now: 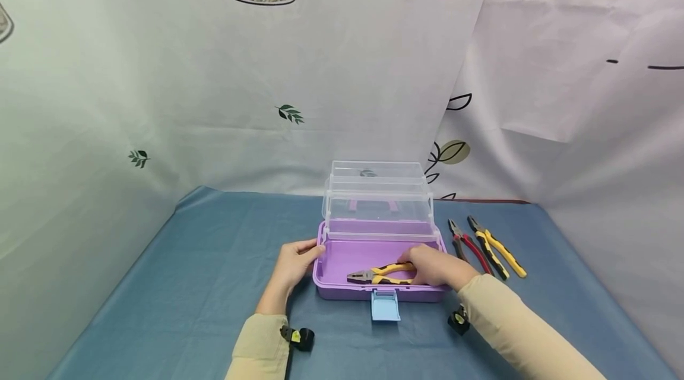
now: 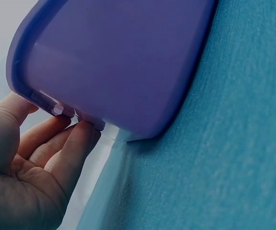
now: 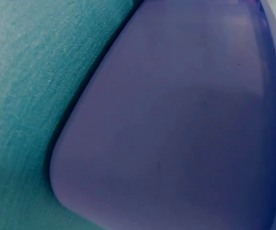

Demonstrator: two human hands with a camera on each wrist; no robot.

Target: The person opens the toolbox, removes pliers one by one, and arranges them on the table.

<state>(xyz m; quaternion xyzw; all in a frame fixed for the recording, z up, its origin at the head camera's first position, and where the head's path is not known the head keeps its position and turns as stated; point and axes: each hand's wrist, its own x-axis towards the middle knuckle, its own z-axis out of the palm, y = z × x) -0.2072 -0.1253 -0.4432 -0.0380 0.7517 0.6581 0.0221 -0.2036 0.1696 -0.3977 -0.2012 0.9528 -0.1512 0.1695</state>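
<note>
A purple toolbox (image 1: 342, 293) sits on the blue cloth with its clear lid (image 1: 379, 190) raised at the back and its light-blue latch (image 1: 385, 307) hanging down in front. My left hand (image 1: 293, 262) grips the box's left rim, thumb over the edge and fingers against the outside, as the left wrist view shows. Inside the box lie yellow-and-black pliers (image 1: 385, 274), jaws pointing left. My right hand (image 1: 434, 265) reaches over the right side and holds their handles; some fingertips are hidden. Only the box's outer wall (image 3: 166, 124) fills the right wrist view, without the hand.
Right of the box lie red-and-black pliers (image 1: 472, 247) and another yellow-and-black pair (image 1: 497, 247), close to the right forearm. The blue cloth (image 1: 224, 261) covers the table. A white printed curtain (image 1: 235, 71) hangs behind it and along the sides.
</note>
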